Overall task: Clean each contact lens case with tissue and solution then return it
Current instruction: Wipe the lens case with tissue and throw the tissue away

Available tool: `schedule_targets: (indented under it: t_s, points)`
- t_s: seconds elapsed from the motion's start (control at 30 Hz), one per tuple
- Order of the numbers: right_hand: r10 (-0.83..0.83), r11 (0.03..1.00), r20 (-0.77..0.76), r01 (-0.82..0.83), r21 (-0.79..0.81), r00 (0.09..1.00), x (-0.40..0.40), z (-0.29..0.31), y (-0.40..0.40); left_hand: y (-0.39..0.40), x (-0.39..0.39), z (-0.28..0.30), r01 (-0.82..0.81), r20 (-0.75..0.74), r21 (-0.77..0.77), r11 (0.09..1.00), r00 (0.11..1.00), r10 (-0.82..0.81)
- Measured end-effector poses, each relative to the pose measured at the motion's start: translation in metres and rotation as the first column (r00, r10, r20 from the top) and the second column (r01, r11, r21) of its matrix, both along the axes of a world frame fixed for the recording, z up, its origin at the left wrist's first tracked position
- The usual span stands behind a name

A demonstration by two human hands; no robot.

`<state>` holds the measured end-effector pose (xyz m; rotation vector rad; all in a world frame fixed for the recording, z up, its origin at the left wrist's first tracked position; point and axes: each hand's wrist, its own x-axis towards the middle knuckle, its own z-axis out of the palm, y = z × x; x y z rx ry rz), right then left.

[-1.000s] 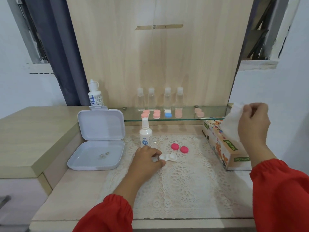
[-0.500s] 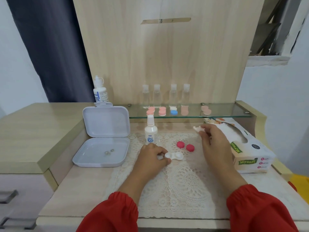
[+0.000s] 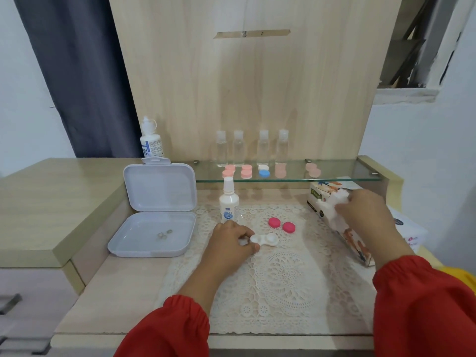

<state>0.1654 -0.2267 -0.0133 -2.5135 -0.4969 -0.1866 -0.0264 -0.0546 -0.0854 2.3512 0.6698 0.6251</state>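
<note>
Our right hand (image 3: 365,215), now back at 3 o'clock, grips fresh tissue (image 3: 334,210); left hand (image 3: 229,240) still pinches open case (image 3: 265,239). Wiping next.

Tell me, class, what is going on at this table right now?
A person in red sleeves is cleaning a contact lens case. The left hand pinches the open white lens case on the lace mat, its two pink caps lying off beside it. The right hand grips a white tissue at the tissue box. A small solution bottle stands behind the left hand. More lens cases wait on the glass shelf.
</note>
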Motion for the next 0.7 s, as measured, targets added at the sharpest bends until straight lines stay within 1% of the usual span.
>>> schedule_targets:
  t_s: [0.07, 0.2, 0.3, 0.37, 0.43, 0.5, 0.57, 0.63, 0.7]
  points:
    - [0.019, 0.999, -0.01, -0.018, 0.041, 1.0, 0.01, -0.001, -0.001, 0.0, 0.0, 0.0, 0.0, 0.003, -0.001, 1.0, 1.0, 0.0]
    - [-0.017, 0.955, -0.027, 0.025, 0.295, 0.999, 0.021, 0.003, -0.005, -0.001, 0.0, 0.001, 0.003, 0.0, 0.003, 1.0, 1.0, -0.003]
    - [-0.056, 0.874, -0.038, 0.068, 0.481, 0.998, 0.018, 0.012, -0.008, -0.001, -0.001, 0.001, 0.003, 0.005, 0.0, 1.0, 1.0, -0.003]
    - [-0.06, 0.8, 0.025, 0.033, 0.599, 0.998, 0.01, 0.02, -0.011, -0.001, -0.001, 0.002, 0.002, 0.007, 0.0, 1.0, 1.0, -0.002]
    - [-0.029, 0.725, 0.101, -0.048, 0.687, 0.994, 0.0, 0.026, -0.012, -0.001, -0.001, 0.001, -0.002, 0.001, -0.006, 1.0, 1.0, 0.002]
    - [0.04, 0.683, 0.161, -0.144, 0.716, 0.986, -0.011, 0.027, -0.009, -0.001, -0.001, 0.001, -0.006, -0.005, -0.012, 1.0, 1.0, 0.006]
    - [0.142, 0.674, 0.198, -0.241, 0.698, 0.97, -0.022, 0.017, -0.002, -0.001, 0.0, 0.001, -0.005, -0.008, -0.02, 1.0, 1.0, 0.005]
    - [0.294, 0.662, 0.179, -0.335, 0.67, 0.939, -0.038, 0.003, 0.005, -0.001, -0.001, 0.001, 0.003, -0.009, -0.028, 1.0, 1.0, -0.003]
    - [0.418, 0.693, 0.144, -0.417, 0.588, 0.897, -0.056, -0.013, 0.014, 0.001, -0.002, 0.001, 0.019, 0.024, -0.066, 0.998, 1.0, -0.017]
